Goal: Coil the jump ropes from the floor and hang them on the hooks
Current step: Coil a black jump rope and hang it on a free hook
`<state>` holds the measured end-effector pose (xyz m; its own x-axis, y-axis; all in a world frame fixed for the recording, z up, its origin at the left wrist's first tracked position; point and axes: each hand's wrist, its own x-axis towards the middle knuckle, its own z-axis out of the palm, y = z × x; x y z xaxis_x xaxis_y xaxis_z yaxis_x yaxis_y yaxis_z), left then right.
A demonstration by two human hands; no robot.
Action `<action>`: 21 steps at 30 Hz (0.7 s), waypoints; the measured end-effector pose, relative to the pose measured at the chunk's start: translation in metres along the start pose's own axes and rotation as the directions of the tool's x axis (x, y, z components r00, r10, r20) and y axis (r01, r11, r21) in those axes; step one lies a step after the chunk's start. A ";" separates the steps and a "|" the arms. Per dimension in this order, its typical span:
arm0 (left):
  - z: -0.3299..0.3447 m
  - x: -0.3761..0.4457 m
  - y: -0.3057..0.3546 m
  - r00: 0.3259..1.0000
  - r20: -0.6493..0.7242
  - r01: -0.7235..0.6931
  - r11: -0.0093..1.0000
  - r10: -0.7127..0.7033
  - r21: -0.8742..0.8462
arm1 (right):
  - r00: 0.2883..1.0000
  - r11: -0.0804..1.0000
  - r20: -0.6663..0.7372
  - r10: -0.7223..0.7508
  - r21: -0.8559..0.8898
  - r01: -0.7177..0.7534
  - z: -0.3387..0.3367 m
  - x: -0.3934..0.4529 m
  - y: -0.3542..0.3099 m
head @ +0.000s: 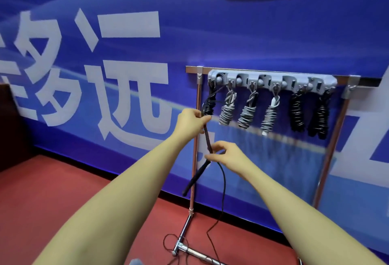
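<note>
Loose black rope (223, 184) trails from the floor (63, 212) up to the hands. Right hand (226, 154) pinches the rope at the handles' (207, 138) lower end, likely feeding the next wrap. Left hand (192, 120) grips the handles near the top, holding them steady as a core. Behind: rack (194, 159), hooks (271, 81) with six coiled ropes (269, 115). Coil just starting, I'd say.

A single head-worn view looks forward and slightly down from close range at the hook rack (271, 81) against the blue wall (126, 64); its edges seem warped.
</note>
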<state>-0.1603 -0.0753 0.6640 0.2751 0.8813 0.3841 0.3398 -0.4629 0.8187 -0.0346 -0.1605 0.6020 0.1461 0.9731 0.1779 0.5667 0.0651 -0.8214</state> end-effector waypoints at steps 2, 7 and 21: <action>-0.001 0.002 0.008 0.999 -0.017 -0.036 0.999 0.036 -0.018 | 0.999 0.996 -0.049 -0.022 -0.084 0.018 0.004 0.003 0.003; -0.003 0.005 0.008 0.999 -0.014 -0.032 0.999 0.031 -0.034 | 0.994 0.985 -0.092 -0.064 -0.166 0.048 0.003 0.016 0.001; -0.014 0.015 -0.022 0.992 -0.090 0.084 0.994 -0.091 -0.074 | 0.976 0.995 -0.193 -0.102 -0.040 0.096 -0.007 0.036 -0.007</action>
<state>-0.1759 -0.0504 0.6576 0.1609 0.9246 0.3453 0.2942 -0.3789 0.8774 -0.0277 -0.1280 0.6183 0.2415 0.9002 0.3623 0.6103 0.1494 -0.7780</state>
